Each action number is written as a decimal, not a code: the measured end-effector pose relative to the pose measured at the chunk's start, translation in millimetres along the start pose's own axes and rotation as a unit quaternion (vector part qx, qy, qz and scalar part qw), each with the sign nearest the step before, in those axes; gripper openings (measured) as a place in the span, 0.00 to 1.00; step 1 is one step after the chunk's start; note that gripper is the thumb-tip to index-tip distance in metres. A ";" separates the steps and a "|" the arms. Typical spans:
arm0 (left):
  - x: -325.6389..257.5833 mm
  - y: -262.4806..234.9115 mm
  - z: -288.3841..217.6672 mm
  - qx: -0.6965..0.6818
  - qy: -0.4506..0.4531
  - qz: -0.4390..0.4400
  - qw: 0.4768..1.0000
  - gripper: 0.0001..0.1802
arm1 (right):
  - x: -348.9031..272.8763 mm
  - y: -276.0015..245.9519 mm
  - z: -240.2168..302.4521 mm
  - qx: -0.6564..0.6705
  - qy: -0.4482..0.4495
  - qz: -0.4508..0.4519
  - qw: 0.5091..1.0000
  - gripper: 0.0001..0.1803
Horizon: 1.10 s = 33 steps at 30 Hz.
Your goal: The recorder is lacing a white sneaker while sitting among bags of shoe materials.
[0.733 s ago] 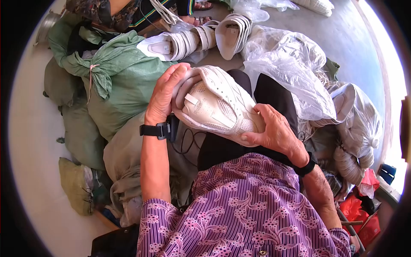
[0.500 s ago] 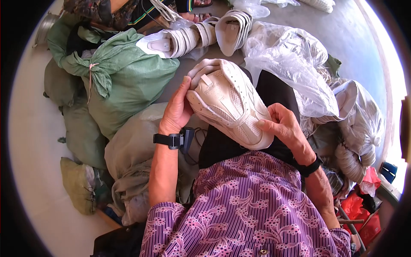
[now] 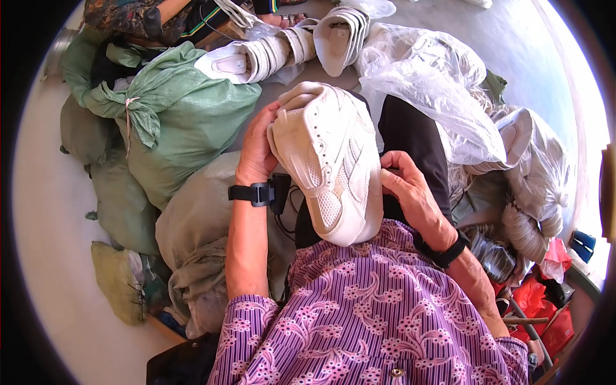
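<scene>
A whitish sneaker upper (image 3: 343,160), with mesh panels and a row of lace holes, stands over my lap with its toe pointing down toward me. My left hand (image 3: 260,144) is closed on it at the collar end, fingers partly hidden behind it. At its right side edge, my right hand (image 3: 414,192) has thumb and forefinger pinched, the tips at the rim. Beyond the shoe upper lie nested stacks of similar pale shoe uppers, one stack (image 3: 256,61) on its side and another stack (image 3: 340,38) to its right.
Tied green sacks (image 3: 186,109) and a beige sack (image 3: 192,212) crowd my left side. Clear plastic bags (image 3: 430,83) with pale shoe parts lie on the right. Red bags (image 3: 532,301) sit at lower right. Another person's arm (image 3: 170,9) shows at the top.
The shoe upper has turned so its side faces up and its toe points more toward me. My right hand has shifted from the toe to the side edge.
</scene>
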<state>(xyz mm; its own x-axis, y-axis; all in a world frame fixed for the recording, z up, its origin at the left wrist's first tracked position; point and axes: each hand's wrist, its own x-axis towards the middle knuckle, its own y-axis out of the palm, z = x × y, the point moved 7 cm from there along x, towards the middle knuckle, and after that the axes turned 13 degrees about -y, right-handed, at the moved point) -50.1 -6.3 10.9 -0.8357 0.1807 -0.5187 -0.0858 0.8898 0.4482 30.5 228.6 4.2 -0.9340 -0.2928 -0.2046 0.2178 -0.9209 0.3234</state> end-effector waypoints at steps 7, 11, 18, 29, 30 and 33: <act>-11.9 -22.1 -26.6 0.020 0.049 -0.066 0.996 0.24 | 10.3 22.7 -2.3 0.079 0.040 0.034 0.995 0.15; -23.0 -13.3 -55.5 0.064 0.111 -0.073 0.989 0.22 | 31.3 23.1 1.2 0.069 -0.021 -0.036 0.997 0.14; -27.1 -17.4 -80.1 0.127 0.167 -0.171 0.963 0.22 | 42.8 18.9 9.6 0.026 -0.048 -0.077 0.996 0.15; -14.8 31.7 -38.8 0.490 0.285 -0.192 0.801 0.20 | 40.8 14.0 10.7 0.016 -0.072 -0.096 0.993 0.12; -13.2 35.3 -38.8 0.487 0.278 -0.185 0.807 0.18 | 40.0 11.5 8.8 0.015 -0.072 -0.097 0.993 0.12; -2.8 42.3 -47.4 0.478 0.251 -0.203 0.817 0.15 | 38.1 7.9 9.0 -0.064 -0.085 -0.085 0.991 0.12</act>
<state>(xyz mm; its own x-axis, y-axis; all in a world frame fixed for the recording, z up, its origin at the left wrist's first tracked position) -77.0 11.0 65.8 -0.9815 -0.1910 -0.0122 -0.1482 0.7985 -0.5835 -5.9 212.5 7.3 -0.9921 -0.0938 -0.0834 0.0780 -0.9813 0.1760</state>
